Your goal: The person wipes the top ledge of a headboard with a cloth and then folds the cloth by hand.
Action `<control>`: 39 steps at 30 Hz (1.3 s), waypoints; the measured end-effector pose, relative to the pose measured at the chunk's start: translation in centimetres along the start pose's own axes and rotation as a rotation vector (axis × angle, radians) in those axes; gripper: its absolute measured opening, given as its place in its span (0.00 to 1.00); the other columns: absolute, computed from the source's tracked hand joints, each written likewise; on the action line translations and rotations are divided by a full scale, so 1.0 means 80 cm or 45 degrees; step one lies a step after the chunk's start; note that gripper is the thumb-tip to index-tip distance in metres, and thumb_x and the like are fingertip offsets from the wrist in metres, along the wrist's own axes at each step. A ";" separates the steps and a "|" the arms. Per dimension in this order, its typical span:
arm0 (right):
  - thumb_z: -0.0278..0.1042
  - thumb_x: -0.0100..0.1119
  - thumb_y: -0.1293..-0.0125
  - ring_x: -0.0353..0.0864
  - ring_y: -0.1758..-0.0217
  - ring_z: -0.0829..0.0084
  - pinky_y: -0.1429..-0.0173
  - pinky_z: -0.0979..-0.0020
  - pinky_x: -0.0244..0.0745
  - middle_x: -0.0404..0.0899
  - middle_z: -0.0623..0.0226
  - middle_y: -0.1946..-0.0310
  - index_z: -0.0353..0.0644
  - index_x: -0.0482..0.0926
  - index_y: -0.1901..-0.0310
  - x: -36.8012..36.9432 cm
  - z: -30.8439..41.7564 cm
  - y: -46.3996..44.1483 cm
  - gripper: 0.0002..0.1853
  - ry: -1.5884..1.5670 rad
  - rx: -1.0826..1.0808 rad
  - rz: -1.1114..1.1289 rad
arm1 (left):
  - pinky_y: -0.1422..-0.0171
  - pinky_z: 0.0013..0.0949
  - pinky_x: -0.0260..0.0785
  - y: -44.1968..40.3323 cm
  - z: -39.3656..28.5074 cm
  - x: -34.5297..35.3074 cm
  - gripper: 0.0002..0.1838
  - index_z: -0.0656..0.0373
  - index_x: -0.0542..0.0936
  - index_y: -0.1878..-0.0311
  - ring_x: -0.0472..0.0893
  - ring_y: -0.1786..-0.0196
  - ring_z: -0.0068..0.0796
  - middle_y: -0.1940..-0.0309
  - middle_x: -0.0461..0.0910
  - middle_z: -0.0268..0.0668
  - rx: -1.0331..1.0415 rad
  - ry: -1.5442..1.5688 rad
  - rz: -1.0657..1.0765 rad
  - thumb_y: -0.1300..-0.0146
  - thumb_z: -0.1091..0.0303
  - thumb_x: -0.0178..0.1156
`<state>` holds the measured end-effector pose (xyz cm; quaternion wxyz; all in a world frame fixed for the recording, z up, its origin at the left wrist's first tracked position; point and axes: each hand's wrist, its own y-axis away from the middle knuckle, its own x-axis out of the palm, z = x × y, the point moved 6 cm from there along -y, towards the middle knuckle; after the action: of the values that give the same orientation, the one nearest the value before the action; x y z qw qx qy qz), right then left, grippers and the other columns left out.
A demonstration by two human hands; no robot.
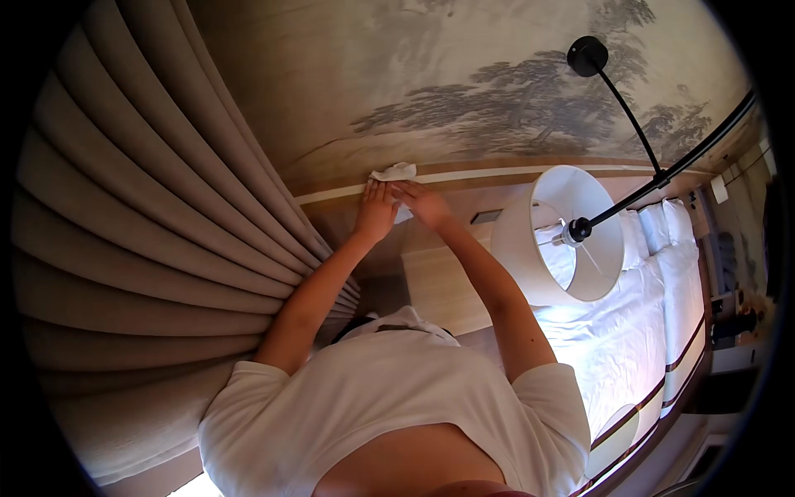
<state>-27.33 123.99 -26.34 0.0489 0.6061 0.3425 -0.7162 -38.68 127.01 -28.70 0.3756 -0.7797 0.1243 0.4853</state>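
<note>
Cloth (396,172), white and crumpled, lies bunched at the pale trim strip (472,174) that runs along the foot of the wall mural (497,99), right at the fingertips of both hands. The left hand (378,209) reaches up to it with its fingers stretched out and set nearly side by side, the tips meeting the cloth's lower edge. The right hand (421,203) comes in at a slant from the other side, its fingers extended toward those of the left and close by them, just below the cloth; a small white patch shows beneath this hand, and I cannot tell whether it belongs to the same cloth. Nor can I tell whether either hand pinches the fabric or only presses on it. Both bare forearms rise from the short sleeves of a white shirt (389,373). Left of the arms hangs a taupe curtain (149,182) in deep folds. Near the right forearm stands a light wooden cabinet (447,282), with a small dark flat object (486,217) by its far end. Farther right, a white lampshade (517,240) hangs from a curved black arm (704,151), in front of a bed (613,348) with white bedding and pillows (654,224).
</note>
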 end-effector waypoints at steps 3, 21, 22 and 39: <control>0.34 0.65 0.51 0.70 0.37 0.58 0.34 0.63 0.68 0.70 0.63 0.39 0.47 0.71 0.41 -0.008 -0.005 0.005 0.32 -0.133 0.090 0.031 | 0.24 0.49 0.47 -0.006 -0.005 0.004 0.29 0.74 0.67 0.39 0.63 0.32 0.54 0.38 0.67 0.58 -0.001 0.032 0.000 0.37 0.61 0.56; 0.40 0.69 0.53 0.68 0.36 0.56 0.31 0.57 0.63 0.69 0.57 0.39 0.41 0.67 0.37 0.015 -0.009 -0.022 0.39 -0.186 0.253 -0.117 | 0.26 0.52 0.50 -0.001 0.000 -0.011 0.28 0.65 0.65 0.34 0.61 0.30 0.49 0.33 0.63 0.50 0.046 0.101 0.054 0.36 0.64 0.55; 0.39 0.69 0.53 0.69 0.37 0.56 0.32 0.58 0.63 0.70 0.57 0.39 0.41 0.68 0.37 0.016 -0.017 -0.016 0.39 -0.200 0.277 -0.093 | 0.26 0.52 0.50 -0.002 -0.004 -0.008 0.28 0.65 0.65 0.34 0.61 0.30 0.49 0.33 0.63 0.50 0.054 0.101 0.050 0.36 0.64 0.55; 0.38 0.69 0.50 0.66 0.33 0.57 0.28 0.55 0.58 0.69 0.60 0.37 0.46 0.69 0.37 -0.030 -0.084 0.066 0.36 -0.086 0.388 -0.176 | 0.24 0.55 0.42 -0.050 -0.070 0.045 0.31 0.62 0.62 0.32 0.55 0.25 0.37 0.28 0.57 0.42 0.348 -0.013 0.238 0.37 0.64 0.55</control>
<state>-18.53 122.89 -26.67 -0.0815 0.5572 0.2688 -0.7814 -30.95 126.45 -28.51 0.4320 -0.7040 0.2591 0.5006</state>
